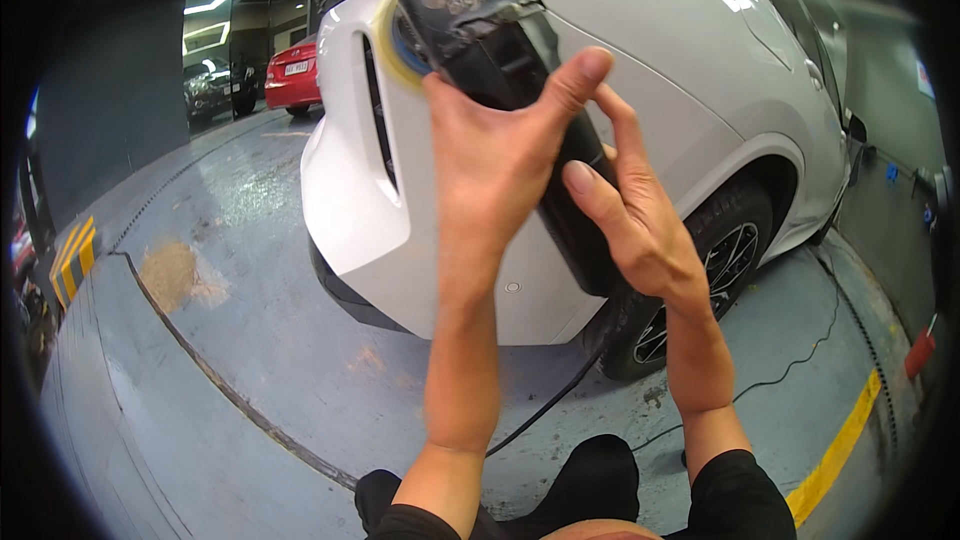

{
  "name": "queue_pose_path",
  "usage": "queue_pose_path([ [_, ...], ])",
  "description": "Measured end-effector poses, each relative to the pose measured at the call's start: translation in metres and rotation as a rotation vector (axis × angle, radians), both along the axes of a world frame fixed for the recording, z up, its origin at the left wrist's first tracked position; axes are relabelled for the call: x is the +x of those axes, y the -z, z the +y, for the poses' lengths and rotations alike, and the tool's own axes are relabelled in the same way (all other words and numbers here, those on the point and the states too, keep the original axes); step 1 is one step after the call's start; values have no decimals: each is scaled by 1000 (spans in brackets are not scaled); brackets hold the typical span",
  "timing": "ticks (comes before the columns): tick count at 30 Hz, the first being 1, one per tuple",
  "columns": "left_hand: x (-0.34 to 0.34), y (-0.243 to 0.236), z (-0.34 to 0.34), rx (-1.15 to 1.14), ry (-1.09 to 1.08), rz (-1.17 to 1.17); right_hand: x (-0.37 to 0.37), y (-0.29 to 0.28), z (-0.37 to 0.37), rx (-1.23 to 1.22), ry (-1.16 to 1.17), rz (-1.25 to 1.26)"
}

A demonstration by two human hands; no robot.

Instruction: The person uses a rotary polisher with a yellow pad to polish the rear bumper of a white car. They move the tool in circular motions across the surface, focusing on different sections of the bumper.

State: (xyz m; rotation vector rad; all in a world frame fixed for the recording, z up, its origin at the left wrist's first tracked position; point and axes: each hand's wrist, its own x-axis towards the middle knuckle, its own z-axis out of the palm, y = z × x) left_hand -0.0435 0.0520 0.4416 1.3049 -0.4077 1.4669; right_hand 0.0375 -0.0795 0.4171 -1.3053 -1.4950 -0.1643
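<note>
A black electric polisher with a yellow foam pad is tilted against the rear corner of a white car. The pad faces the bodywork beside a narrow dark vertical slot in the bumper. My left hand clasps the tool just below its head, thumb up along the right side, most fingers hidden beneath. Around the lower handle, my right hand is closed with its thumb on top and its other fingers partly out of sight. The black power cord trails from the handle's end toward the floor.
The car's rear wheel stands to the right. Cords run over the blue-grey floor. A yellow-and-black striped block lies at far left, a red car beyond it. A grey wall borders the right, near a red object.
</note>
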Motion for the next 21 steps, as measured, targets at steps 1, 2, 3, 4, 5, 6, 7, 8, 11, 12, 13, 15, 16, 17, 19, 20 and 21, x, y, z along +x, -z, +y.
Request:
queue_pose_path([
  [1,-3,-5,1,47,-17,-18,-2,-2,3,38,23,-61],
  [2,-1,-7,0,83,-25,-36,-2,-2,4,65,54,-122],
  [3,-2,-10,1,109,-24,-10,-3,0,4,92,60,-105],
  [4,0,-11,-3,120,-32,5,-4,1,4,120,63,-90],
  [5,1,-9,-5,121,-45,26,-2,5,5,137,61,-73],
  [6,2,-8,-7,124,-58,45,0,9,4,156,59,-56],
  [7,1,-7,-10,116,-44,77,3,13,5,173,55,-43],
  [8,5,-1,-15,66,-146,96,5,18,3,186,62,-34],
  [11,24,14,-20,21,-549,22,10,31,-2,216,67,-13],
  [12,32,19,-15,48,-770,-82,11,36,-1,228,56,-4],
  [13,40,24,-8,72,-932,-291,15,45,2,240,32,7],
  [15,44,33,-16,175,-937,-357,24,59,-9,220,31,49],
  [16,48,37,-21,228,-935,-387,29,67,-16,212,34,73],
  [17,44,38,-22,308,-920,-338,32,72,-20,214,26,78],
  [19,48,42,-27,402,-845,-294,37,81,-32,198,33,125],
  [20,53,46,-33,410,-829,-280,40,87,-38,213,41,130],
  [21,58,50,-41,418,-812,-266,46,93,-44,227,50,136],
])
